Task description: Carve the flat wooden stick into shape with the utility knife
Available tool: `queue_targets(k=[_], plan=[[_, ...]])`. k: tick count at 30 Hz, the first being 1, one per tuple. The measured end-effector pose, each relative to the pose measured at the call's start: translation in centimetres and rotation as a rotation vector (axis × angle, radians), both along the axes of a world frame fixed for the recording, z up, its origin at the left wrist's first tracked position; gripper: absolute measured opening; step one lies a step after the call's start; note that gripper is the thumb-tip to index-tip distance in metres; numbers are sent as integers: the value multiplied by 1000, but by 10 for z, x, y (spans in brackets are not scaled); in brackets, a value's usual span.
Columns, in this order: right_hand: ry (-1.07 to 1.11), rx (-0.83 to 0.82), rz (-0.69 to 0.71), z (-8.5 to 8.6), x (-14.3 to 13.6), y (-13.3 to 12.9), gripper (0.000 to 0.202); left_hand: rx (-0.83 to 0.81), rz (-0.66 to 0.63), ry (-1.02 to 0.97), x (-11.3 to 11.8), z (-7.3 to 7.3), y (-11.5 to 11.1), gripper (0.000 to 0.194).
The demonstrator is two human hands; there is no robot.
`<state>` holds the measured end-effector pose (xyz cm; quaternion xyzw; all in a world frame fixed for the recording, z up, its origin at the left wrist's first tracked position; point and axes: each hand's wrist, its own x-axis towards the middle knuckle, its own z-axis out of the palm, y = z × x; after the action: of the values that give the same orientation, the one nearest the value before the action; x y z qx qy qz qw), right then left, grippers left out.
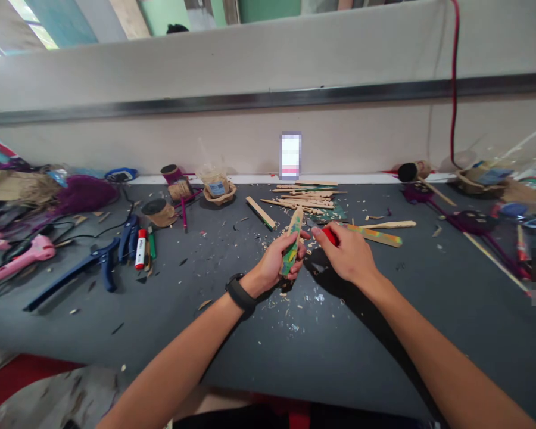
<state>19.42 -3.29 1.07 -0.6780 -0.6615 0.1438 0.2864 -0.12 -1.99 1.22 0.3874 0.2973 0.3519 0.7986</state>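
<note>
While left hand (272, 265) has fingers wrapped round one painted stick (291, 257) above desk (170, 345), right hand (352, 253) has fingers round one red tool (332, 237), just beside. Far side: one stick pile (310, 201), count unclear; two bowls (222, 199), each with plastic packaging (216, 186) inside.

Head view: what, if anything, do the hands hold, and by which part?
Left hand: painted wood piece, by its lower half. Right hand: red-handled tool, by its handle.

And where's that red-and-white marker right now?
In the head view, the red-and-white marker lies on the left side of the grey table, just right of the long blue tool.
</note>
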Motion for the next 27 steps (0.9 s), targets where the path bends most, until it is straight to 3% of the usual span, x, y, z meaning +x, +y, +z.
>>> queue_targets(k=[4, 11, 27], plan=[[-3, -2, 2, 1, -3, -2, 65, -42, -4, -50, 1, 1, -2, 37], [-17, -9, 46, 3, -4, -2, 61, -93, 135, -46, 2, 1, -3, 41], [-73, 19, 118, 2, -9, -5, 55, -111, 138, -19, 2, 5, -3, 53]])
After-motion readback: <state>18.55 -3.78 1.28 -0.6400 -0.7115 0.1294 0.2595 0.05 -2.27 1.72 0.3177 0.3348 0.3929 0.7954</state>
